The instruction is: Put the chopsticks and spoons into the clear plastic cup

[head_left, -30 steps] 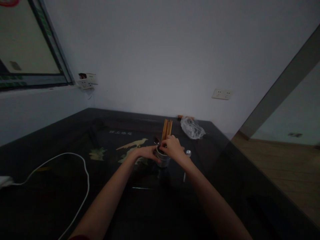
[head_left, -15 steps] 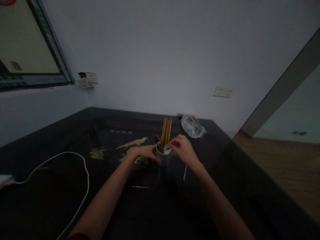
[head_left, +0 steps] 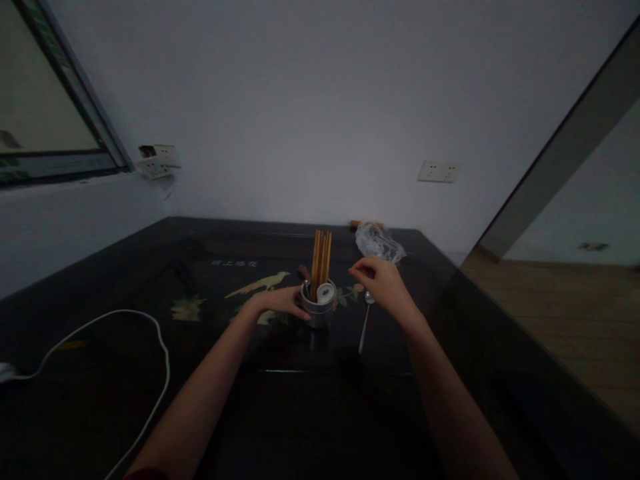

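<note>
My left hand [head_left: 286, 302] is wrapped around the left side of a round metal cup [head_left: 319, 315] that stands on the dark table. Several wooden chopsticks [head_left: 321, 257] stand upright in the cup. A dark brown handle [head_left: 303, 273] leans out at its left. At the cup's front right rests a white rounded piece with a blue mark [head_left: 326, 293], perhaps the end of a ceramic spoon. My right hand [head_left: 383, 283] hovers to the right of the cup, fingertips drawn together with nothing seen in them. Below it a thin metal spoon [head_left: 365, 327] lies on the table.
A crumpled clear plastic bag [head_left: 379, 241] lies at the back of the table [head_left: 320, 413], with a brown stick-like thing [head_left: 356, 223] behind it. A white cable [head_left: 163, 343] curves across the left side. The wall has sockets [head_left: 438, 171].
My right hand has let go of the white piece at the cup and moved right, away from it. The spoon on the table shows more fully. My left hand stays on the cup.
</note>
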The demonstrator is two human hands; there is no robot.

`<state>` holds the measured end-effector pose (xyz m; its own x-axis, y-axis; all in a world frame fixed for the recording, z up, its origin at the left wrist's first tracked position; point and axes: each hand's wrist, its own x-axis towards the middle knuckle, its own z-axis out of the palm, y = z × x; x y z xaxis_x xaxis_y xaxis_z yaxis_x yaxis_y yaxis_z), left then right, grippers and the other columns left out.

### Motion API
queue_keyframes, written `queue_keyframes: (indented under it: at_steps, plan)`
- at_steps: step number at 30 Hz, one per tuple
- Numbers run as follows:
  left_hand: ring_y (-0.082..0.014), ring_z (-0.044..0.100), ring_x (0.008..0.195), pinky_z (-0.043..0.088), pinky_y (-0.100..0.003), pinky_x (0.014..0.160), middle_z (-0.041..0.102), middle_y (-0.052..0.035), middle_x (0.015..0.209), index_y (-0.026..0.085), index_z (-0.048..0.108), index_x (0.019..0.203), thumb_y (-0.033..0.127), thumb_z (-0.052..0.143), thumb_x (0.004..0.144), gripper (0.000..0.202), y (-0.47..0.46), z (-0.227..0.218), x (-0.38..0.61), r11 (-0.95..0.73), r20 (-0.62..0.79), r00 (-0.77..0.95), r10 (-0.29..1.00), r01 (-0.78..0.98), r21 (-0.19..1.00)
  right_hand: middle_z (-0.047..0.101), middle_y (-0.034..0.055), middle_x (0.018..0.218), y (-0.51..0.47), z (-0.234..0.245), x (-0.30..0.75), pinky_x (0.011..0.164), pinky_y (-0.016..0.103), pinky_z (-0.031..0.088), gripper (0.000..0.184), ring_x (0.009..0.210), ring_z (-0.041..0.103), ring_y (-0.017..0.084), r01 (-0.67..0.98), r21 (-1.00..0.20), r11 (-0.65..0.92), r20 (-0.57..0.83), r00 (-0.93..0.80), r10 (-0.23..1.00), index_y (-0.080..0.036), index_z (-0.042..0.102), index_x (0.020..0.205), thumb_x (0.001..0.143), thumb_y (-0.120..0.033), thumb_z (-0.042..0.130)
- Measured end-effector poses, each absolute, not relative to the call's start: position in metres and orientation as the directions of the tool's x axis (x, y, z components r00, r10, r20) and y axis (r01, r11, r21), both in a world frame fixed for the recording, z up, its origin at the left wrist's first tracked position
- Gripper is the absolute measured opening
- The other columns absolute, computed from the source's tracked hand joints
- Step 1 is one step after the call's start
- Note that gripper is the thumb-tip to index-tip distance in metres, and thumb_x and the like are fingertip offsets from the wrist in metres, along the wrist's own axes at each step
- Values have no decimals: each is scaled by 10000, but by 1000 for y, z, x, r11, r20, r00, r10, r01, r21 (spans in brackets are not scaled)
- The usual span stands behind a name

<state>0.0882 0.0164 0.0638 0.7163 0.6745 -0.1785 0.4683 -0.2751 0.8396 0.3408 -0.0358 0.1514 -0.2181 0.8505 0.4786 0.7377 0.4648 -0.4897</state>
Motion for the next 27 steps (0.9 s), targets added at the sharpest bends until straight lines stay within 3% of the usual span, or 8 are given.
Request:
queue_keyframes:
  at_steps: [4,8,11,14,18,23,27]
  plan:
    - [-234,581,1080,441,-350,925,600,-103,1222,182,488,1221,356,773,621,686,17,69,80,-251,-206,722,661,472,845,615,20,677,-34,152,346,574,247,323,181,621,509,122,766,-480,427,437,-213,874,-155,684,762,818,-259,547]
    - [-220,580,1049,443,-316,878,594,-115,1218,165,527,1214,363,755,631,658,16,86,63,-285,-179,625,760,568,772,645,36,679,-30,151,354,572,250,328,181,618,537,132,792,-488,368,408,-166,898,-144,696,770,815,-249,556]
    - [-195,601,936,447,-281,796,660,-84,1074,154,606,1136,358,721,664,527,8,107,51,-271,-198,546,814,659,702,665,48,717,-23,146,364,602,257,350,180,657,567,148,824,-489,287,371,-101,923,-149,705,779,817,-258,566]
    - [-156,591,756,422,-243,684,691,-54,859,132,693,943,359,676,716,321,-5,130,41,-257,-236,492,838,738,624,681,65,776,-13,138,377,657,263,383,193,730,597,168,866,-470,169,294,-27,955,-160,711,803,832,-286,568]
    - [-112,515,655,355,-201,605,661,-10,722,128,713,835,339,603,794,242,-28,158,35,-297,-142,411,901,820,489,690,103,914,1,121,395,709,267,413,221,879,626,211,919,-392,-36,156,105,982,-177,712,874,850,-330,555]
    - [-105,497,633,333,-193,568,631,1,696,149,707,837,419,549,834,313,-60,182,58,-377,-133,489,862,795,475,677,151,1007,17,95,417,759,324,449,248,975,634,278,930,-294,-222,-34,222,975,-183,702,938,855,-336,525]
    - [-128,566,769,389,-203,664,668,-8,872,198,680,979,407,533,852,285,-76,189,92,-503,-91,652,752,659,559,697,149,924,28,75,430,735,301,474,232,886,671,246,902,-338,-269,-187,216,958,-160,699,918,860,-284,513]
